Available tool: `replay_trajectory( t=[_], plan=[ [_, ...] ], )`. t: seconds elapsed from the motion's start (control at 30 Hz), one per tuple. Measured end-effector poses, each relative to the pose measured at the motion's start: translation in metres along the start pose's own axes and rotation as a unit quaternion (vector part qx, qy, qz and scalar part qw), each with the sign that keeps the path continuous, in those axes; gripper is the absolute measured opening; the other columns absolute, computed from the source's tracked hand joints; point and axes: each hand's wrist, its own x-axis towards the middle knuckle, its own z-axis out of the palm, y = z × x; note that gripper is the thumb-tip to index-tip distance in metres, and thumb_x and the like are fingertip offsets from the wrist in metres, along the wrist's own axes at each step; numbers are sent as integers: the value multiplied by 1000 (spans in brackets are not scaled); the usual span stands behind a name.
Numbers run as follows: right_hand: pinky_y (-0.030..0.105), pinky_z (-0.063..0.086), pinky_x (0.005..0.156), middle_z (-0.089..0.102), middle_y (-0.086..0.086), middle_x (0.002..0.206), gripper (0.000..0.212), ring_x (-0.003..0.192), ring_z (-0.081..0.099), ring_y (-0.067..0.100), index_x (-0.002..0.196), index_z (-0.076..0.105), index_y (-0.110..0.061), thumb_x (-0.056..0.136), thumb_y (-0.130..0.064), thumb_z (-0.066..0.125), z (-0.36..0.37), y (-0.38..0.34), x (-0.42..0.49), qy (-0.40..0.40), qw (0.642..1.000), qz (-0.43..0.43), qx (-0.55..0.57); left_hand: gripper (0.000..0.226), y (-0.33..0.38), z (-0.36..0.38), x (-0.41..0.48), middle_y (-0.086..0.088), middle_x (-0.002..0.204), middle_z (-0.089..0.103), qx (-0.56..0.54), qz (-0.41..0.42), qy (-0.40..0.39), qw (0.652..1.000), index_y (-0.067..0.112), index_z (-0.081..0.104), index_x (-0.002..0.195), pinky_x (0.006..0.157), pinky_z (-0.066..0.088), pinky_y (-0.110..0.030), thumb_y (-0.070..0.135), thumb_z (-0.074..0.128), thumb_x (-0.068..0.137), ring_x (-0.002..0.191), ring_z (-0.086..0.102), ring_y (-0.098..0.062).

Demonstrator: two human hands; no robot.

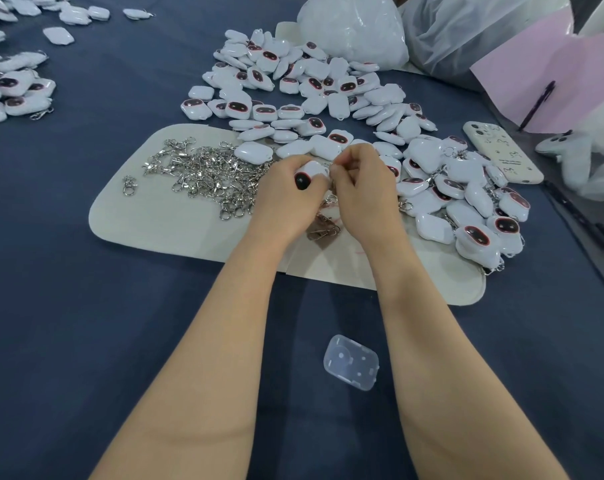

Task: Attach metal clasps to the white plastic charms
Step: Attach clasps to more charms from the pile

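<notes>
My left hand (286,188) grips a white plastic charm (311,172) with a dark oval face, held over the cream mat (148,220). My right hand (362,178) meets it at the charm's right end, fingers curled and pinching there; a metal clasp (330,199) hangs just below between the hands. A heap of silver clasps (207,171) lies on the mat to the left. Loose charms (311,88) are piled behind the hands. Charms with clasps fitted (466,202) are heaped to the right.
A clear plastic case (351,362) lies on the blue cloth near me. A phone (501,150) rests at the right, beside a black pen (537,103) on pink paper. White plastic bags (356,26) stand at the back. More charms (13,91) lie far left.
</notes>
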Motion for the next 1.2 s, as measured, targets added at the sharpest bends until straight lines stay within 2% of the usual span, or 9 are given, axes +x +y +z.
replay_trajectory(
  t=[0.17, 0.3, 0.43, 0.63, 0.8, 0.9, 1.0, 1.07, 1.2],
  plan=[
    [17, 43, 68, 57, -7, 83, 10, 78, 56, 12, 91, 50, -16, 93, -7, 50, 2, 0, 0, -6, 1000, 1, -6, 7, -1, 0, -1, 2, 64, 54, -16, -11, 3, 1000, 11, 63, 83, 66, 49, -39, 13, 57, 84, 66, 57, -26],
    [12, 41, 64, 56, -8, 80, 11, 76, 54, 11, 89, 50, -17, 93, -6, 50, 2, 1, -1, 1, 1000, -7, -14, 6, -1, 0, 0, 5, 62, 53, -21, -10, 4, 1000, 14, 62, 83, 62, 44, -33, 13, 56, 85, 63, 54, -20],
    [16, 41, 66, 57, -4, 84, 11, 79, 54, 14, 90, 50, -16, 93, -6, 50, 4, 1, -2, -2, 1000, -17, -26, 10, -1, -1, 0, 6, 56, 50, -12, -14, 4, 1000, 15, 58, 75, 58, 38, -26, 13, 57, 84, 57, 48, -16],
    [18, 37, 68, 59, 1, 87, 9, 81, 55, 18, 95, 55, -9, 91, -3, 49, 5, 2, -2, -30, 997, -29, -63, 11, -2, -3, 0, 3, 58, 47, -7, -19, 2, 1000, 12, 56, 74, 62, 40, -31, 11, 55, 85, 62, 48, -20],
    [23, 35, 65, 59, 5, 84, 11, 75, 53, 20, 94, 54, -11, 91, -2, 48, 5, 0, -2, -58, 995, -33, -72, 11, -5, -3, 1, 0, 65, 50, -19, -42, -1, 999, 4, 63, 86, 70, 48, -40, 12, 56, 84, 67, 50, -22],
    [28, 40, 65, 58, 2, 82, 14, 74, 53, 21, 96, 53, -8, 89, 1, 46, 4, -4, -4, -54, 995, -57, -62, 14, -6, -4, 4, 1, 60, 49, -70, -69, 12, 995, 1, 64, 82, 62, 39, -35, 11, 55, 81, 59, 44, -20],
    [27, 46, 75, 59, -3, 94, 18, 84, 57, 16, 104, 55, -8, 91, 0, 47, 4, -9, -6, -41, 997, -59, -29, 16, -4, -3, 4, 6, 48, 43, -151, -106, 27, 982, 3, 57, 73, 49, 33, -21, 9, 50, 85, 43, 38, -12],
    [20, 46, 78, 58, -9, 93, 16, 84, 56, 9, 105, 55, -9, 92, -3, 50, 5, -9, -6, -27, 999, -37, 18, 24, -3, -3, 5, 9, 45, 41, -229, -145, 25, 962, 11, 49, 64, 41, 28, -14, 7, 48, 87, 38, 35, -8],
    [13, 45, 79, 56, -17, 85, 14, 81, 54, -1, 97, 56, -15, 90, -2, 55, 6, -8, -5, -6, 997, -18, 79, 20, 2, -6, 7, -2, 61, 51, -367, -215, 0, 905, 9, 54, 70, 37, 26, -14, 6, 48, 89, 37, 37, -5]
  ],
)
